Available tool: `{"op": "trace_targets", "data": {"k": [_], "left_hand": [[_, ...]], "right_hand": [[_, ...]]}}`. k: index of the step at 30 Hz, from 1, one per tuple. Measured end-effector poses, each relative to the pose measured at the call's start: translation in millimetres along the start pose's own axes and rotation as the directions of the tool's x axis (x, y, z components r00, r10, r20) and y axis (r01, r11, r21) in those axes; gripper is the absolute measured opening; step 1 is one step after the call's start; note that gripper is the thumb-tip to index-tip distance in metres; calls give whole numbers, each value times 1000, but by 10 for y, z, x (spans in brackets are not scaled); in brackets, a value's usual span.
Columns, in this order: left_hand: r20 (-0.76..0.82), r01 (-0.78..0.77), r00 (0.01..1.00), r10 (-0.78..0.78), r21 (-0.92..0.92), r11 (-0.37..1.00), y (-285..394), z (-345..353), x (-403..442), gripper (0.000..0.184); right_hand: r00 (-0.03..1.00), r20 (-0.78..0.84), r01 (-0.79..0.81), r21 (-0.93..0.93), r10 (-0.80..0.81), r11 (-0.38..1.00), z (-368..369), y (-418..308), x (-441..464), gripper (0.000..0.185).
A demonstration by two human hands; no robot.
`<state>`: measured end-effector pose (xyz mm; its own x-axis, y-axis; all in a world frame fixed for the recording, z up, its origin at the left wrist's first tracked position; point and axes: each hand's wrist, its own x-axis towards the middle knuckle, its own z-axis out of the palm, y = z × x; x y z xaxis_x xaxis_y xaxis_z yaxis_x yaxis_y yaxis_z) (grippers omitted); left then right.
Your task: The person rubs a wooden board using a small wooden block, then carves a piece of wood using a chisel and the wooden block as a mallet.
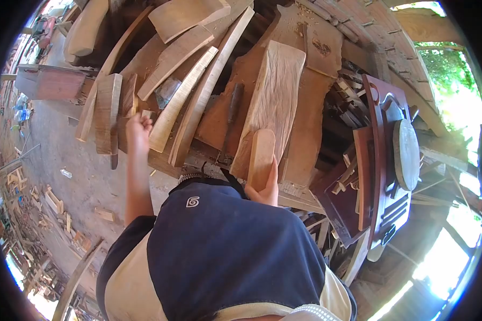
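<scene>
My right hand (266,187) grips the lower end of a smooth wooden piece with a rounded top (262,152). That piece lies against a long, thick board with wavy grain (276,80). To the left, my left hand (139,128) is raised with its fingers closed, slightly blurred. A thin yellowish sliver (135,102) shows just above its fingers; whether the hand holds it, I cannot tell. Beside that hand are a short brown block (108,115) and a pale curved strip (182,101). A dark, narrow tool-like bar (233,112) rests between the strips and the wavy-grained board.
Several curved wooden pieces (190,18) are piled at the back of the bench. A wide slab (310,123) lies under the wavy-grained board. On the right stands a dark red wooden panel (383,155) with a round disc (407,155). Offcuts (53,200) litter the floor at left.
</scene>
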<state>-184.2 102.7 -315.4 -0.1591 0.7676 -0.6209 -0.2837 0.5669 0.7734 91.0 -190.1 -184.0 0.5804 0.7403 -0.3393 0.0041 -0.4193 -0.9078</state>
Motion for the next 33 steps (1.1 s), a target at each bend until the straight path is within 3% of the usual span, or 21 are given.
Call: {"op": "trace_targets", "data": {"k": [2, 4, 5, 6, 7, 8, 9, 11, 13, 14, 16, 18, 19, 21, 24, 26, 28, 29, 31, 32, 33], "left_hand": [[183, -299, 953, 243, 416, 859, -111, 557, -533, 39], [552, -650, 759, 344, 623, 435, -217, 1136, -1017, 46], [630, -598, 765, 135, 616, 512, -146, 1469, -1339, 50], [715, -702, 681, 156, 578, 416, -237, 1744, -1503, 50], [775, -779, 596, 208, 497, 382, -409, 2020, -1532, 52], [796, -845, 510, 325, 394, 362, -564, 2363, -1490, 54], [765, -801, 518, 383, 278, 530, -732, 2710, -1297, 57], [672, -685, 651, 353, 321, 654, -521, 3201, -1282, 57], [708, -621, 645, 289, 266, 737, -473, 3422, -1152, 59], [703, -618, 651, 286, 271, 738, -464, 3355, -1213, 59], [792, -718, 596, 134, 451, 531, -467, 3157, -1469, 68], [841, -759, 533, 87, 431, 488, -514, 2763, -1725, 69], [863, -766, 501, 67, 406, 499, -564, 2529, -1857, 72], [820, -692, 567, -82, 527, 493, -581, 2136, -2235, 76], [822, -707, 567, 56, 451, 545, -858, 1834, -2442, 74], [822, -731, 551, 142, 393, 558, -988, 1932, -2389, 74], [821, -757, 529, 213, 344, 556, -1001, 2206, -2230, 76], [822, -749, 536, 193, 358, 557, -945, 2432, -2071, 78], [848, -815, 479, 227, 333, 474, -917, 2945, -1643, 86], [844, -808, 499, 197, 372, 457, -852, 3213, -1463, 90], [840, -802, 517, 164, 407, 438, -761, 3466, -1301, 93]], "right_hand": [[998, 43, 55, -83, -51, 995, -53, 119, 283, 97], [997, 49, 66, -65, -62, 996, -31, 315, 782, 94], [998, 60, -6, 28, 4, 1000, -14, -65, 1010, 92], [995, 76, -78, 121, 69, 990, 15, -451, 1287, 90], [988, -54, 143, 33, -142, 989, 71, -167, 1754, 90], [996, -79, 52, 77, -46, 996, 103, -364, 2039, 89], [989, -108, 108, 50, -102, 993, 120, -355, 2379, 88], [979, -134, 154, 5, -152, 988, 95, -317, 2810, 85], [982, -72, 174, -35, -176, 984, 87, -458, 2709, 85], [983, -67, 169, -35, -171, 985, 78, -393, 2556, 85], [996, 20, 77, 208, -83, 975, 38, -225, 2236, 85], [995, 80, -62, 101, 54, 993, -30, -87, 1649, 87], [997, 65, 5, 370, -31, 929, 28, 86, 1311, 93], [992, 76, 51, 465, -97, 884, 60, 319, 653, 102], [993, 15, 94, 519, -119, 850, 164, 213, 35, 90], [992, -24, 129, 217, -126, 968, 107, 262, 125, 88], [993, -13, 120, 287, -121, 950, 89, 141, 476, 86], [985, -44, 168, 7, -167, 986, 18, 143, 734, 80], [984, -25, 178, 142, -176, 974, 5, 14, 1346, 68], [948, -110, 315, 221, -298, 923, 56, -6, 1694, 63], [953, -75, 301, 135, -293, 944, 2, -48, 1990, 58]]}}
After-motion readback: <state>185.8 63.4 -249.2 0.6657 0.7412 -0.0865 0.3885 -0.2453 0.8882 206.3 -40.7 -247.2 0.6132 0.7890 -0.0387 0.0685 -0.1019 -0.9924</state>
